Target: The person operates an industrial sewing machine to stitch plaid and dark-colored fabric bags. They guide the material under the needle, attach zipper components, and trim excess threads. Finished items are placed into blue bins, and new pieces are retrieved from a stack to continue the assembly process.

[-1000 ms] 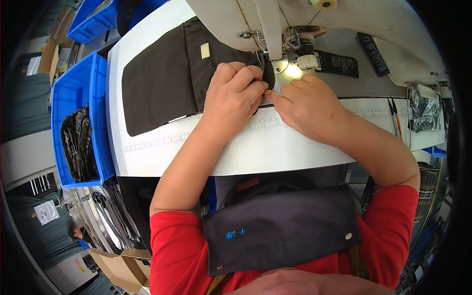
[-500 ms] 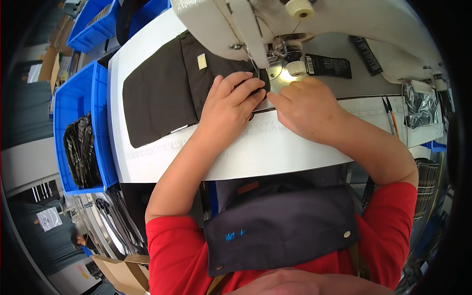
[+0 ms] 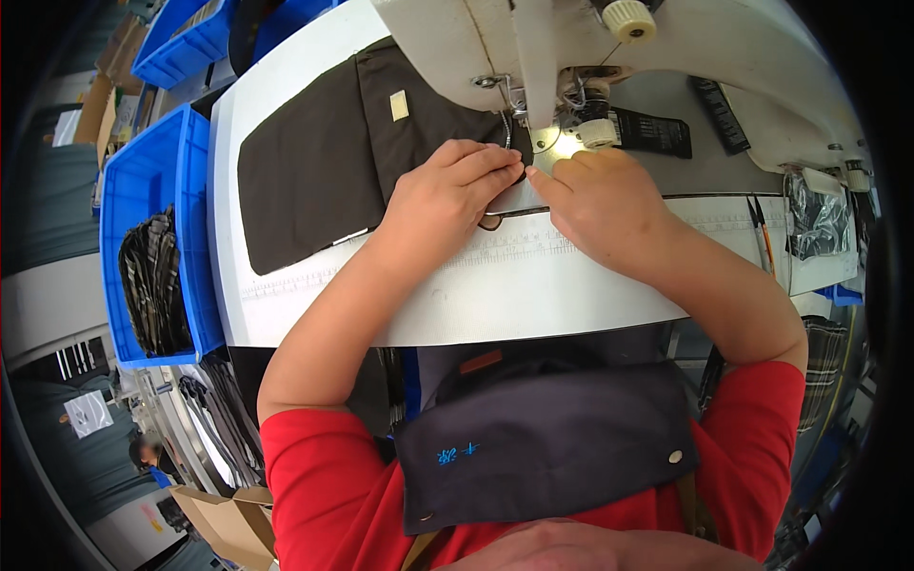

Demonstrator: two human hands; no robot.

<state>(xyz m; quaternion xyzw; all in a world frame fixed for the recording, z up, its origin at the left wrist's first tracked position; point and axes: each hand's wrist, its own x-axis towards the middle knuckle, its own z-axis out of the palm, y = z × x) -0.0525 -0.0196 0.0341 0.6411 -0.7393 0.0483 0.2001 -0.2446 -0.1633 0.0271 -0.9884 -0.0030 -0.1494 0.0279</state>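
A dark brown fabric piece (image 3: 309, 171) with a small pale label (image 3: 399, 106) lies on the white sewing table, its right end beside the needle area of a sewing machine (image 3: 447, 43). My left hand (image 3: 443, 195) rests over that right end, fingers pressed together and gripping the cloth near its edge. Opposite it, my right hand (image 3: 609, 205) is closed, fingers curled, its foremost tip pinching at the cloth's rim. The fingertips of both hands nearly meet below the lit needle plate (image 3: 545, 140). A small dark loop (image 3: 489, 223) pokes out under my left hand.
A blue bin (image 3: 202, 285) with folded plaid cloth stands at the left edge. Past my right hand lie a black packet (image 3: 652, 133), a dark strip (image 3: 719, 114), pens (image 3: 764, 238) and a clear plastic bag (image 3: 817, 219). A ruler scale (image 3: 447, 257) runs along the table.
My view has shifted slightly, so the machine appears farther right. Both hands stay at the cloth's right end; the small dark loop under my left hand shows more clearly.
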